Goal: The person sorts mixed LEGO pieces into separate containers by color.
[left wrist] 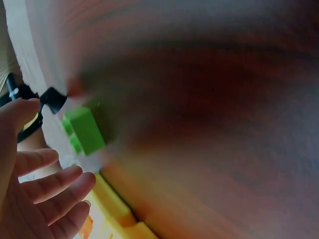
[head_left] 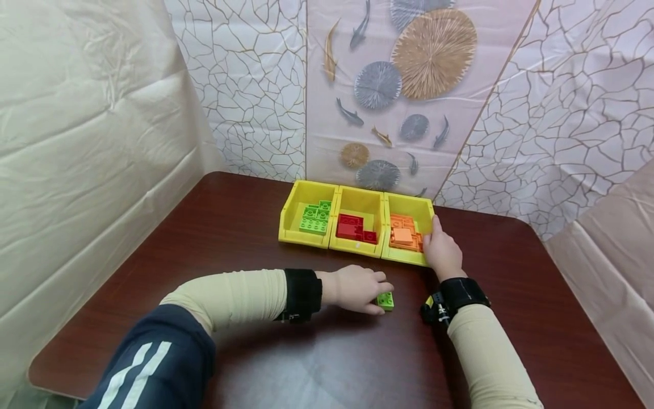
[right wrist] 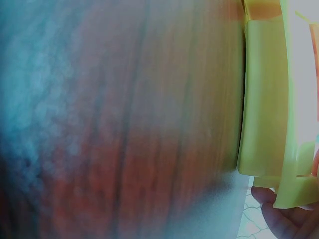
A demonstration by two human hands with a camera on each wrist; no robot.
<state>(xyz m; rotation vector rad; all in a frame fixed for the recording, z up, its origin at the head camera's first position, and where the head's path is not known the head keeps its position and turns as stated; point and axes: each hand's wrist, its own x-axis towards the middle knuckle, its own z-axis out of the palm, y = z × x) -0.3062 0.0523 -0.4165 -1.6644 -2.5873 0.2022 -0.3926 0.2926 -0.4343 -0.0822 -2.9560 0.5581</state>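
Observation:
A green toy building block point(head_left: 385, 301) lies on the table in front of the yellow bins. My left hand point(head_left: 357, 288) hovers over it with thumb and fingers spread around it. In the left wrist view the block point(left wrist: 85, 130) shows a gap from the loosely bent fingers point(left wrist: 55, 184). My right hand point(head_left: 443, 250) grips the side wall of the rightmost yellow bin point(head_left: 426, 213), which holds orange blocks point(head_left: 403, 236). In the right wrist view fingers point(right wrist: 281, 219) curl at the bin's edge, partly hidden by its wall.
Joined to that bin are a middle yellow bin point(head_left: 372, 200) with red blocks point(head_left: 352, 227) and a left one point(head_left: 291, 218) with green blocks point(head_left: 315, 218). They stand near the back edge of the dark brown table point(head_left: 245, 227). Patterned cloth point(head_left: 255, 85) hangs behind.

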